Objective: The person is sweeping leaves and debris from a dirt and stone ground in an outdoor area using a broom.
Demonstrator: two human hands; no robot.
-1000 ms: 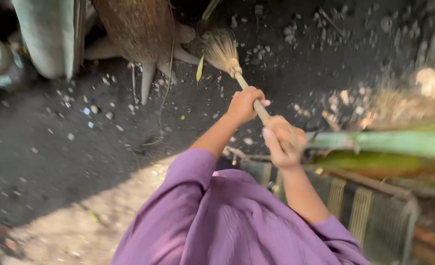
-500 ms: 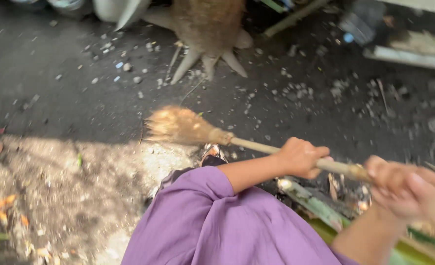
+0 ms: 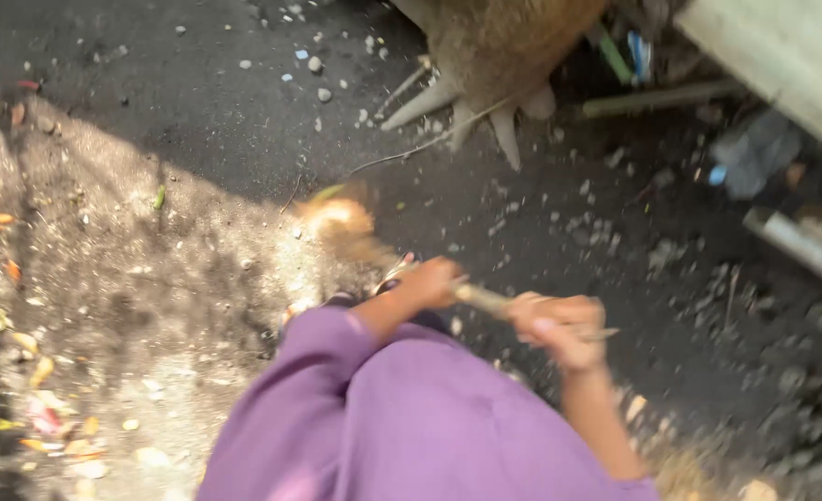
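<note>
Dark packed earth [image 3: 197, 121], strewn with pale stones and dry leaves, fills the view, part sunlit at the left. A brown palm trunk base [image 3: 503, 46] stands at the top. A short broom [image 3: 355, 232], its straw head blurred and bright, lies low over the ground. The left hand [image 3: 429, 283] and right hand [image 3: 559, 325] are both wrapped tight round its thin handle.

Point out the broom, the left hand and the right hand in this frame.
broom [image 3: 341, 223], head view, on the blurred straw head.
left hand [image 3: 434, 281], head view, on the knuckles gripping the handle.
right hand [image 3: 559, 325], head view, on the back of the hand near the handle's end.
</note>
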